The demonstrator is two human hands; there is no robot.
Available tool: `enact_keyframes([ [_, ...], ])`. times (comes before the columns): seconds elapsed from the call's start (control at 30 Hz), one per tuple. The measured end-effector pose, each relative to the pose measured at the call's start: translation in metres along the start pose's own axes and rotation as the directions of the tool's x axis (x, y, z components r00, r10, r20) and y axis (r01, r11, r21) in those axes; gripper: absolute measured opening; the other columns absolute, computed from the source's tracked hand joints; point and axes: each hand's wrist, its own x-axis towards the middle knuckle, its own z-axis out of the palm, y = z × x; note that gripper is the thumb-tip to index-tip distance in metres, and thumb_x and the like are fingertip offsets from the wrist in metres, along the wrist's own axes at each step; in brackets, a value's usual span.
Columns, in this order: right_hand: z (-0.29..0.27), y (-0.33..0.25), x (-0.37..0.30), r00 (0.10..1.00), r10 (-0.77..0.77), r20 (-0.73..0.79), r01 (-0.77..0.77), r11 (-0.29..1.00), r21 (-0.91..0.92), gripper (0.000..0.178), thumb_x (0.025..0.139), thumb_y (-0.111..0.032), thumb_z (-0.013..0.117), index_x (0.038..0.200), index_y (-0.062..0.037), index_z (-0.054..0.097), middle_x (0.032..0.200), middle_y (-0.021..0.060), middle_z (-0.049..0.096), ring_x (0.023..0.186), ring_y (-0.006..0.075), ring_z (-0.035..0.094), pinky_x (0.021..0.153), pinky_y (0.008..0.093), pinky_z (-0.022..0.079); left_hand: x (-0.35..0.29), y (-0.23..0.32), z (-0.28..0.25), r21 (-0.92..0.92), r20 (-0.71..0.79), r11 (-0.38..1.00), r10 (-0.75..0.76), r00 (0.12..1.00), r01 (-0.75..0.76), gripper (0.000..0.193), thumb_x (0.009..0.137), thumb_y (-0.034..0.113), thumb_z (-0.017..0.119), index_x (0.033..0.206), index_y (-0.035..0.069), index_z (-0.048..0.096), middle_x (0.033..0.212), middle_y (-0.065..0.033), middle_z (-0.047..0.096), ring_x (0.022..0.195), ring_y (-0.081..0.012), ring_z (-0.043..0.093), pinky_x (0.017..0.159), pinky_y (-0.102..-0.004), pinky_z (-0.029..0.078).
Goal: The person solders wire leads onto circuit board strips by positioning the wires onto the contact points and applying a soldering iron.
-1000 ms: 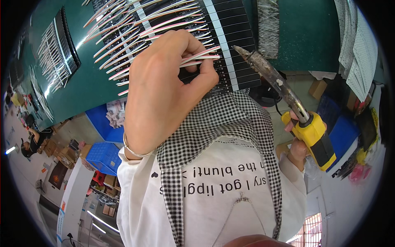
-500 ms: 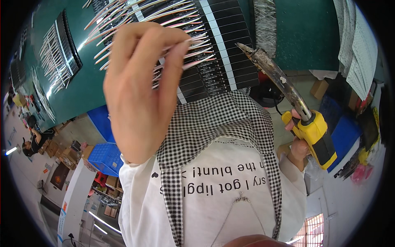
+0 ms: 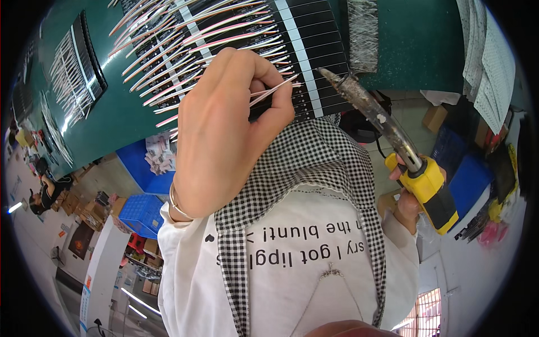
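Note:
Black strip-shaped circuit boards [image 3: 323, 49] lie side by side in a panel near the front edge of the green table, crossed by pale bands. Many thin white and pink wires [image 3: 224, 38] lie across them. My left hand [image 3: 216, 129] is closed in a pinch over the nearest boards, gripping a wire [image 3: 273, 90] whose end reaches the board area. My right hand [image 3: 409, 206] is wrapped round the yellow and black handle of a soldering gun [image 3: 431, 196]. Its dark, worn tip points at the right part of the panel, close to the boards; contact cannot be made out.
Another wired board panel [image 3: 78, 67] and loose wires [image 3: 55, 132] sit on the table's left. A clear-wrapped bundle [image 3: 362, 36] lies beyond the tip. White perforated sheets [image 3: 488, 62] hang at the right. Below stand blue crates [image 3: 140, 216]; a person [image 3: 46, 194] is far left.
My left hand has moved right and nearer me, bringing a wire toward the boards' near right end. The soldering gun's tip has shifted slightly left and nearer me.

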Motion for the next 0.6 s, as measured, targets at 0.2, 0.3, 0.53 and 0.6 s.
enact_keyframes([
  [0.2, 0.004, -0.008, 0.009, 0.998, 0.048, 0.039, -0.039, 0.976, -0.212, 0.082, 0.072, -0.071, 0.063, 0.100, 0.0057, 0.056, 0.071, 0.0074, 0.066, 0.059, 0.0120, 0.062, 0.058, 0.0229, 0.049, 0.000, -0.001, 0.000, -0.001, -0.015, 0.999, -0.049, 0.999, 0.049, 0.014, 0.072, 0.004, 0.073, 0.077, 0.005, 0.060, 0.064, 0.0054, 0.052, 0.055, -0.0011, 0.037, 0.047, -0.0188, 0.025],
  [0.3, 0.003, -0.006, 0.007, 0.997, 0.068, 0.032, -0.061, 0.979, -0.193, 0.079, 0.073, -0.070, 0.063, 0.098, 0.0053, 0.057, 0.065, 0.0059, 0.064, 0.059, 0.0124, 0.061, 0.058, 0.0240, 0.049, 0.002, 0.000, -0.001, -0.002, -0.015, 1.000, -0.030, 0.999, 0.030, 0.014, 0.072, 0.004, 0.074, 0.076, 0.005, 0.060, 0.064, 0.0061, 0.051, 0.054, -0.0005, 0.035, 0.046, -0.0187, 0.024],
  [0.53, 0.001, -0.004, 0.010, 0.999, -0.002, 0.036, 0.012, 0.961, -0.277, 0.069, 0.078, -0.066, 0.062, 0.088, 0.0027, 0.060, 0.063, 0.0036, 0.060, 0.056, 0.0153, 0.058, 0.058, 0.0270, 0.049, 0.002, -0.001, -0.001, -0.018, -0.007, 0.999, -0.033, 0.999, 0.033, 0.015, 0.071, 0.004, 0.073, 0.075, 0.005, 0.059, 0.064, 0.0061, 0.051, 0.054, -0.0006, 0.035, 0.046, -0.0185, 0.025],
  [0.6, -0.004, -0.001, 0.008, 0.996, -0.012, 0.084, 0.035, 0.960, -0.278, 0.068, 0.080, -0.065, 0.061, 0.087, 0.0027, 0.060, 0.063, 0.0033, 0.060, 0.055, 0.0157, 0.057, 0.056, 0.0261, 0.047, 0.003, -0.002, -0.001, -0.027, -0.008, 0.999, -0.035, 0.999, 0.034, 0.015, 0.071, 0.004, 0.073, 0.075, 0.005, 0.059, 0.064, 0.0061, 0.051, 0.054, -0.0006, 0.035, 0.046, -0.0183, 0.025],
])
